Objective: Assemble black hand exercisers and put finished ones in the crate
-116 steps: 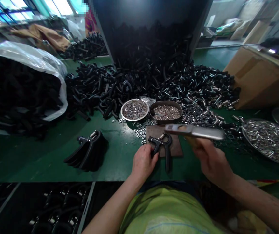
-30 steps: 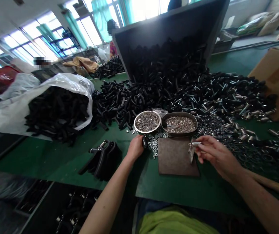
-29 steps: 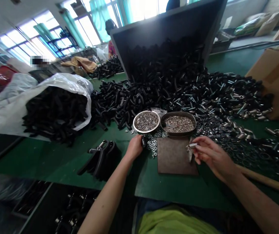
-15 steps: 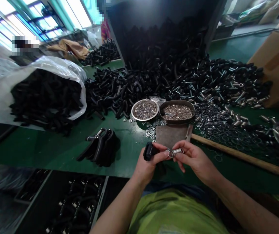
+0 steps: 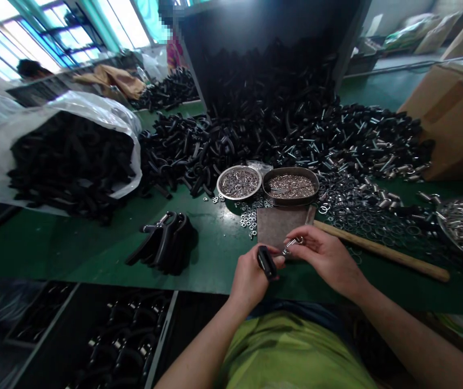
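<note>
My left hand is closed around a black plastic handle-like part, tilted with its end toward me. Between thumb and fingers, my right hand pinches a shiny coil spring. The spring's lower left end meets the tip of the left hand's grip; whether it touches the black part is hidden. Both hands are over the near edge of a flat metal plate. Left of them, several black curved parts stand bunched together, one with a metal spring fitted at its top.
A hammer's wooden handle lies at right. Behind the plate are a round dish of small metal pieces and an oval tin. Loose rings, heaped black parts, a plastic bag and a carton surround them.
My left hand has turned the black part, which now slants down to the right. The spring has tilted more steeply in my right hand. The view has shifted slightly.
</note>
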`<state>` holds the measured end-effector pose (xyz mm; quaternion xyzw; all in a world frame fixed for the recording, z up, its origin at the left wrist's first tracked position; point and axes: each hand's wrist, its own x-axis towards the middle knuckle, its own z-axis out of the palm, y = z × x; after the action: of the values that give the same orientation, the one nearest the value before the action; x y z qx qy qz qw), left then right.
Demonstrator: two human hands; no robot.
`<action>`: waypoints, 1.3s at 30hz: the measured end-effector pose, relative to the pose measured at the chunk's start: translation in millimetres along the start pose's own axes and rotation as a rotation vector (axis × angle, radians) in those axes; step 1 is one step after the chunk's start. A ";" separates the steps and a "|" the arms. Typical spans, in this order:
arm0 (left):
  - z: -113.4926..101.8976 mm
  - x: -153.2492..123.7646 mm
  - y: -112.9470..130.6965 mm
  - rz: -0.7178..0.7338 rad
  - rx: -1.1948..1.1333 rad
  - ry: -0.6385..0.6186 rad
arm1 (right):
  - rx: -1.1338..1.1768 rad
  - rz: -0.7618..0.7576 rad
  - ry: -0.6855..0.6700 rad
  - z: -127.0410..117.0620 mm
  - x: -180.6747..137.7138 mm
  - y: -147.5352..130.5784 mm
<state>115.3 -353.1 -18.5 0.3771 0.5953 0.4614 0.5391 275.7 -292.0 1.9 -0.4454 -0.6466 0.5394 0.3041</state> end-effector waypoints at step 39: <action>41.2 12.5 -4.4 -0.378 -0.435 -0.384 | -0.156 -0.071 0.133 -24.5 -41.4 17.3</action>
<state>154.6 -336.7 -26.2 0.2164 0.4301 0.3903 0.7848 318.8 -318.7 -5.5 -0.4794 -0.6804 0.4454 0.3299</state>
